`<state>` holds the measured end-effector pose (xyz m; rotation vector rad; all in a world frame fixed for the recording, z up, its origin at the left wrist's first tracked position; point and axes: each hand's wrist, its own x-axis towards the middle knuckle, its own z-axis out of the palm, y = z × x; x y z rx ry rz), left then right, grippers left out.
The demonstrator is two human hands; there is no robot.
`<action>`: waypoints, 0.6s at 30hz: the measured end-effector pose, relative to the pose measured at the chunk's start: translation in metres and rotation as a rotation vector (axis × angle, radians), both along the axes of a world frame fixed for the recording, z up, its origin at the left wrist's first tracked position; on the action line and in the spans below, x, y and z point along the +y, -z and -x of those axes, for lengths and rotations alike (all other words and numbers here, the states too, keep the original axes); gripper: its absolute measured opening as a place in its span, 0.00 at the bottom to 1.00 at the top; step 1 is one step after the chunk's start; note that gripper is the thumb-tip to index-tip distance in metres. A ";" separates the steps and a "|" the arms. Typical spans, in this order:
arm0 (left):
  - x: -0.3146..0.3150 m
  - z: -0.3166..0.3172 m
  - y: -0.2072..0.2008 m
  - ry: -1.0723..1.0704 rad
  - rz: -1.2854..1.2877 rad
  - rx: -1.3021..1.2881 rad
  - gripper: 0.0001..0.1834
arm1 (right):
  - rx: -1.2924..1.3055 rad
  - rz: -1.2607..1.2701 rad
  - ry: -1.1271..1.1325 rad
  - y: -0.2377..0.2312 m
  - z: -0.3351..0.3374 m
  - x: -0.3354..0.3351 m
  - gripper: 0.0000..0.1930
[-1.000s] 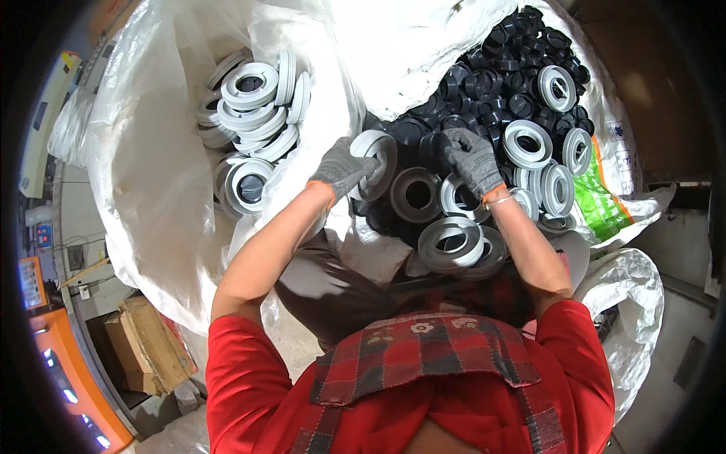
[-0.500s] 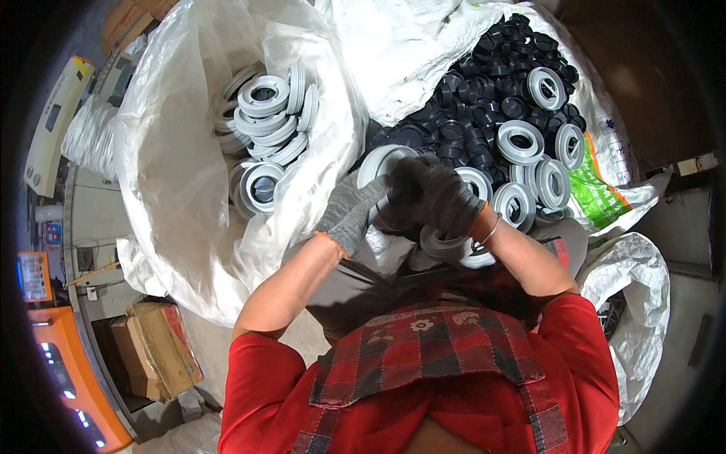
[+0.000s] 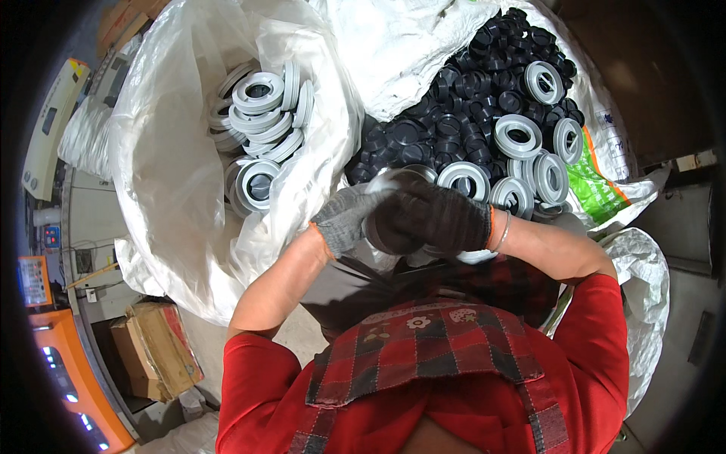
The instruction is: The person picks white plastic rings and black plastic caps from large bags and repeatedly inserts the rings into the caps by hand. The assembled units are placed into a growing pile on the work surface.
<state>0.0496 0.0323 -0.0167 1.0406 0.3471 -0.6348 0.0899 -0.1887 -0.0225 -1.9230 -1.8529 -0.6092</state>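
In front of my lap, my two gloved hands meet around a pale grey plastic ring (image 3: 387, 180), blurred by motion. My left hand (image 3: 342, 218), in a grey knit glove, is closed on the ring's left side. Closed over the ring from the right is my right hand (image 3: 455, 219), in a darker glove, its fingertips smeared. A dark round shape shows between the hands; I cannot tell whether it is a cap or glove. Just beyond lie black plastic caps (image 3: 454, 125) in a heap, with several grey rings (image 3: 463, 180) on its near and right sides.
On the left stands a large translucent plastic bag (image 3: 170, 151) holding grey rings (image 3: 257, 92). White woven sacking (image 3: 393, 57) lies beside the cap heap. Cardboard boxes (image 3: 162, 352) and an orange machine (image 3: 64, 371) are at the far left. Another white sack (image 3: 643, 303) is on the right.
My hands have come lower and closer together, my right wrist and elbow shifting right. The ring has moved down with them and turned, its upper edge now lower and more covered.
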 end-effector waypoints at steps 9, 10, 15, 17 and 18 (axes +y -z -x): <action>-0.017 0.005 -0.012 -0.089 -0.321 -0.181 0.23 | 0.856 -0.149 0.354 0.015 0.005 0.015 0.35; -0.019 0.005 -0.012 -0.069 -0.369 -0.223 0.24 | 0.876 -0.162 0.390 0.013 0.006 0.016 0.35; -0.029 0.011 -0.013 -0.106 -0.416 -0.439 0.25 | 1.290 -0.256 0.359 -0.015 0.007 0.020 0.32; -0.040 0.015 -0.025 -0.089 -0.434 -0.544 0.26 | 1.484 -0.321 0.266 -0.012 0.006 0.019 0.29; -0.044 0.017 -0.029 -0.065 -0.445 -0.574 0.26 | 1.581 -0.352 0.213 -0.009 0.006 0.020 0.28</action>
